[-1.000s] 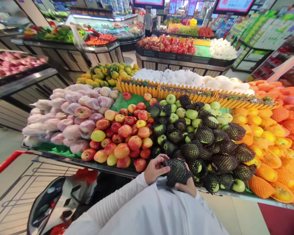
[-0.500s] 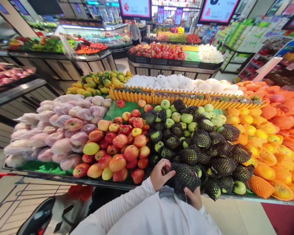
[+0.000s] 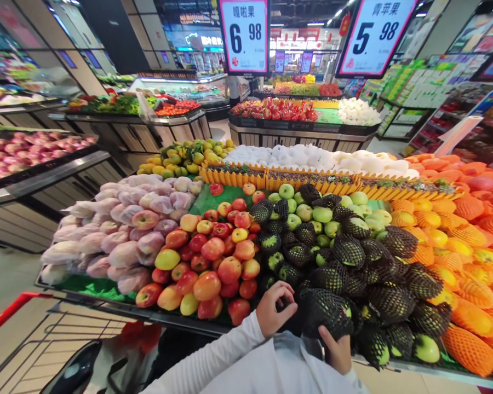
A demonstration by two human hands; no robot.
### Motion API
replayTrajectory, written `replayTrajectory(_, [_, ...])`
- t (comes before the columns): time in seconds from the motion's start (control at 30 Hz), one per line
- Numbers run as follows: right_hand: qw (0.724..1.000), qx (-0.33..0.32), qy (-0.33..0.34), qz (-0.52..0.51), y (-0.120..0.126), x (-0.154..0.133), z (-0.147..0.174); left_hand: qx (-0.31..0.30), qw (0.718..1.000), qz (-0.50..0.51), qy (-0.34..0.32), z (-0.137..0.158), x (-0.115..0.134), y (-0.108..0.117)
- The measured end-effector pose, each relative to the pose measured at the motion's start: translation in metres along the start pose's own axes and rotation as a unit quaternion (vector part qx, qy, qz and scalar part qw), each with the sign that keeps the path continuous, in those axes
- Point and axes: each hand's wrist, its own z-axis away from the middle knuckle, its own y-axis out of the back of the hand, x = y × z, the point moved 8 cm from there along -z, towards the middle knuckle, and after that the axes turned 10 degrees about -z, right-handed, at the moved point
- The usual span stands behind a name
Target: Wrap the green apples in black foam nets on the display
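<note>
In the head view, my right hand grips a green apple in a black foam net at the near edge of the display. Its thumb lies against the net, and the other fingers are hidden. My left hand is just left of that apple, with fingers loosely curled and a gap to the thumb; nothing shows in it. Beyond both hands is a heap of green apples, many in black nets. Red apples are piled to the left of my left hand.
Wrapped pinkish fruit is at the left, orange-netted fruit at the right. A yellow fence strip runs behind the apples. A shopping cart stands at the lower left. Price screens hang above, and a person is farther back.
The view has tilted up, showing more of the price screens. My left hand has drawn apart from the netted apple, and its fingers have loosened. My right hand still holds the apple.
</note>
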Motion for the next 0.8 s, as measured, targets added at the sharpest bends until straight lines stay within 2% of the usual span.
replayTrajectory(0.03, [1.000,0.013,-0.010,0.025,0.001,-0.002,0.000,0.000,1.000,-0.002,-0.019,0.000,0.004,0.005])
replayTrajectory(0.1, [0.997,0.016,-0.027,0.074,-0.003,-0.007,-0.001,-0.040,0.996,-0.004,-0.076,0.001,0.011,0.007])
replayTrajectory(0.17, [0.995,-0.024,-0.009,0.092,-0.018,-0.018,-0.001,-0.107,0.984,-0.027,-0.140,0.004,0.015,-0.002])
replayTrajectory(0.23, [0.994,-0.077,0.025,0.077,-0.038,-0.031,0.001,-0.157,0.970,-0.062,-0.175,0.008,0.011,-0.015])
replayTrajectory(0.3, [0.990,-0.129,0.038,0.045,-0.056,-0.040,0.003,-0.181,0.966,-0.088,-0.165,0.009,0.002,-0.025])
replayTrajectory(0.37, [0.987,-0.160,0.023,0.019,-0.066,-0.043,0.004,-0.179,0.971,-0.104,-0.123,0.007,-0.009,-0.029])
replayTrajectory(0.47, [0.983,-0.181,0.001,0.015,-0.069,-0.042,0.003,-0.152,0.977,-0.130,-0.076,0.003,-0.018,-0.026])
replayTrajectory(0.53, [0.982,-0.185,0.011,0.028,-0.068,-0.044,0.003,-0.126,0.978,-0.152,-0.074,0.000,-0.017,-0.020])
replayTrajectory(0.63, [0.978,-0.204,0.039,0.002,-0.074,-0.054,0.004,-0.064,0.969,-0.208,-0.120,-0.009,-0.008,-0.010])
replayTrajectory(0.73, [0.967,-0.241,0.075,-0.037,-0.089,-0.072,0.007,0.028,0.942,-0.283,-0.176,-0.024,0.002,0.005])
replayTrajectory(0.8, [0.965,-0.241,0.102,-0.024,-0.097,-0.082,0.006,0.089,0.923,-0.332,-0.176,-0.040,-0.002,0.017])
